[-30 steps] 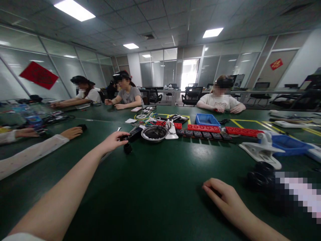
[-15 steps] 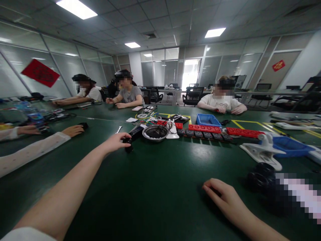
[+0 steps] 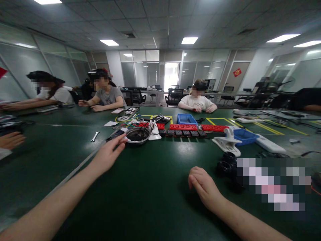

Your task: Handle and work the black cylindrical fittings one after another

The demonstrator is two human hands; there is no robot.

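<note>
My left hand (image 3: 107, 154) reaches out over the green table (image 3: 155, 187) with its fingers stretched and nothing in them. The fingertips are just short of a round metal bowl (image 3: 137, 135) that holds dark bits and wires. A dark flat device (image 3: 114, 135) lies right beside the fingers. My right hand (image 3: 204, 185) rests on the table nearer to me, knuckles up and fingers curled under; nothing shows in it. A cluster of black round parts (image 3: 227, 164) sits just to its right.
Behind the bowl lie red power strips (image 3: 183, 127), black strips (image 3: 182, 133), a blue tray (image 3: 187, 118), a white clamp (image 3: 225, 143) and a second blue tray (image 3: 242, 135). A small wrench (image 3: 95, 136) lies at left. A co-worker's hand (image 3: 10, 140) rests at the left edge. Three people sit across the table.
My left hand has let go of the small black object and opened, its fingers now pointing at the bowl. The view has swung to the right. My right hand stays curled.
</note>
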